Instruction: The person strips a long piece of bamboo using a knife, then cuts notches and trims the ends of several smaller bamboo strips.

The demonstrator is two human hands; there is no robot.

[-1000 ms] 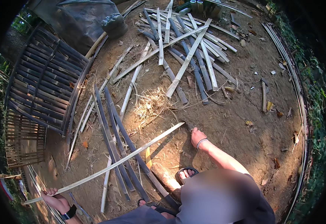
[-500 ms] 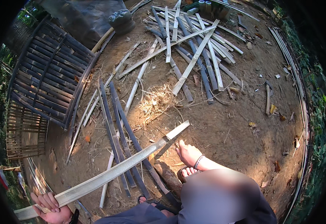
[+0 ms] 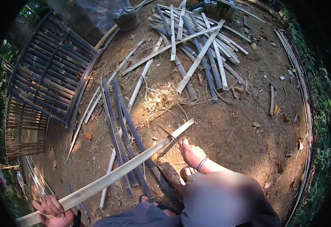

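Observation:
A long split bamboo strip (image 3: pixel 116 174), pale on its upper face, runs slantwise from the lower left to the middle of the ground. My left hand (image 3: pixel 52 208) is closed round its near end. Close to the far end, a thin dark knife blade (image 3: pixel 167 131) lies across the strip. My right hand (image 3: pixel 192 154) is closed beside it, fingers wrapped on the knife's handle, which is mostly hidden. Under the strip, a brown piece of wood (image 3: pixel 171 174) stands by my sandalled foot. Several dark bamboo strips (image 3: pixel 129 130) lie beneath the held one.
Curly pale shavings (image 3: pixel 161 99) are heaped ahead. A pile of split bamboo (image 3: pixel 207 49) spreads at the far side. Left stands a dark slatted bamboo panel (image 3: pixel 50 68), with a tied dark bag (image 3: pixel 126 19) beyond. Long thin poles (image 3: pixel 302 87) line the right edge.
The knife blade now shows plainly across the strip near its far end. The strip's tip has risen slightly in view, and my left hand has shifted a little; both hands keep their holds.

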